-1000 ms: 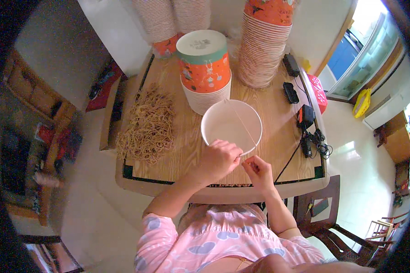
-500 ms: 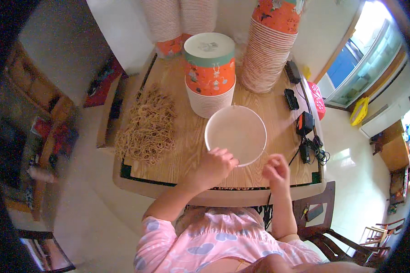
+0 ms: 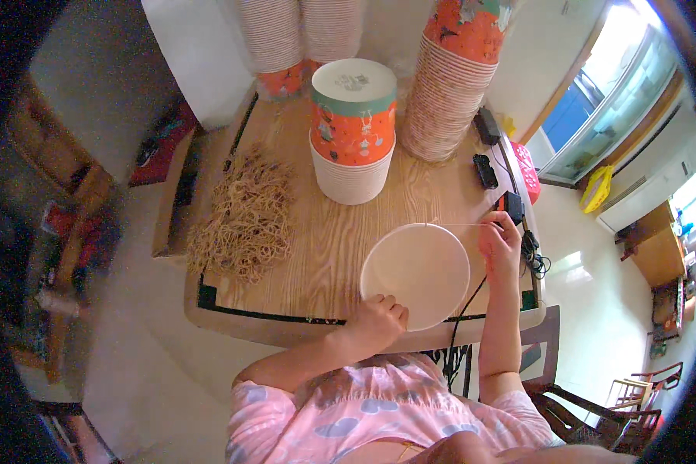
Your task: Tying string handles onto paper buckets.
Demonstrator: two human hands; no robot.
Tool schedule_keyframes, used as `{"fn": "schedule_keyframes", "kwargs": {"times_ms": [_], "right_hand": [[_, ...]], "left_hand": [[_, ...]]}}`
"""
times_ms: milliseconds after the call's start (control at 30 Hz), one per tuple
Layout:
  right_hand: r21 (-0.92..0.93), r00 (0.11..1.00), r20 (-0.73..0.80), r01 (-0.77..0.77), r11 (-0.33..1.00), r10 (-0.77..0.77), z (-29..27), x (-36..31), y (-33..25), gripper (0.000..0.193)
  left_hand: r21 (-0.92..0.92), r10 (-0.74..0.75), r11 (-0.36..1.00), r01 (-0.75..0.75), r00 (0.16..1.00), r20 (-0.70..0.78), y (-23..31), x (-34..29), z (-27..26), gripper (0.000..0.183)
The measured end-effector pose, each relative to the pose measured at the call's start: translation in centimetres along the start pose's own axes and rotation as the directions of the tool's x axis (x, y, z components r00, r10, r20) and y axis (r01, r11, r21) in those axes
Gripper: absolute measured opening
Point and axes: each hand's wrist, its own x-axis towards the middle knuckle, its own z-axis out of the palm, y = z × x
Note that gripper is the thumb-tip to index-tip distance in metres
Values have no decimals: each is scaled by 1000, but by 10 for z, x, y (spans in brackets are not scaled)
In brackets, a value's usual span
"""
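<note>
A white round paper bucket (image 3: 416,271) faces up with its mouth toward me, over the table's front part. My left hand (image 3: 377,323) grips its near left rim, fingers curled over the edge. To the right of the bucket, my right hand (image 3: 500,238) is closed in a pinch on a thin string (image 3: 462,224). The string runs taut from those fingers to the bucket's far rim, where a small knot or loop shows. A tangled heap of tan strings (image 3: 243,216) lies on the left of the table.
Behind the bucket stands an upside-down stack of orange and green paper buckets (image 3: 353,131). A taller leaning stack (image 3: 450,85) and wrapped stacks (image 3: 274,46) rise at the back. Black adapters (image 3: 509,207) and cables line the right edge. A dark wooden chair (image 3: 545,363) stands at the right.
My right hand has moved up and away, drawing the string out to the right. The bucket has shifted toward me and slightly right, with my left hand still on its rim.
</note>
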Motion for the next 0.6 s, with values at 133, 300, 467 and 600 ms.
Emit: {"fn": "schedule_keyframes", "kwargs": {"times_ms": [133,300,467,600], "right_hand": [[-102,999,39,-25,994,29,-7,16,16,6],[-175,894,245,-340,924,376,-7,17,71,25],[-242,740,365,-510,826,564,-14,28,32,40],[-374,947,270,-63,925,173,-8,43,-70,33]], "left_hand": [[-39,-19,999,16,998,-66,-1,-1,1,9],[-50,-8,999,1,989,-145,-6,-4,6,9],[-137,-38,990,17,989,-146,-18,-13,7,20],[-152,-113,985,79,967,-229,-30,10,-21,34]]}}
